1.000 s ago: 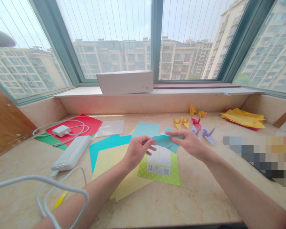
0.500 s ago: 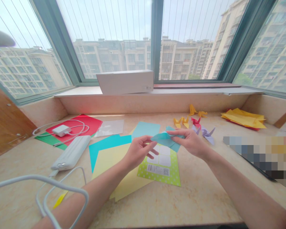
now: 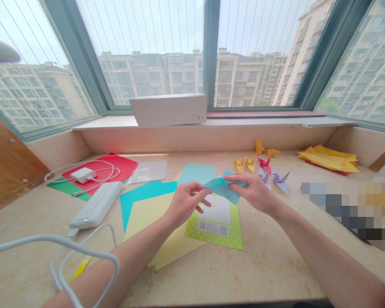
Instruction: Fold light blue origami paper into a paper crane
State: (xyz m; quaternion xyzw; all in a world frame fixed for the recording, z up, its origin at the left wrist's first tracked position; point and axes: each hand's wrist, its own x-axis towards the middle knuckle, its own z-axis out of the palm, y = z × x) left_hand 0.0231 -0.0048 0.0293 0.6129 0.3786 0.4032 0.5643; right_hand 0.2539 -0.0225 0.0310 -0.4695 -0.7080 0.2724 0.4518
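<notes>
A partly folded sheet of light blue origami paper point(image 3: 226, 184) is held above the table between both hands. My left hand point(image 3: 190, 199) pinches its left tip between thumb and forefinger, the other fingers curled below. My right hand point(image 3: 252, 188) grips its right side, thumb beneath and fingers along the upper fold. Under the hands lies a green dotted paper packet point(image 3: 234, 235) with a white label. Beside it are pale yellow sheets point(image 3: 147, 218), bright blue sheets point(image 3: 128, 201) and a light blue sheet point(image 3: 195, 172).
Folded yellow cranes point(image 3: 244, 164), a red crane point(image 3: 264, 163) and purple cranes point(image 3: 280, 179) stand at the back right, near a yellow paper stack point(image 3: 330, 158). To the left lie a power bank point(image 3: 96, 205), a white charger point(image 3: 82, 175) and a looping cable point(image 3: 83, 252). A white box point(image 3: 170, 111) sits on the sill.
The left tip of the light blue paper has tilted slightly and looks narrower. Both hands keep their grip in nearly the same place.
</notes>
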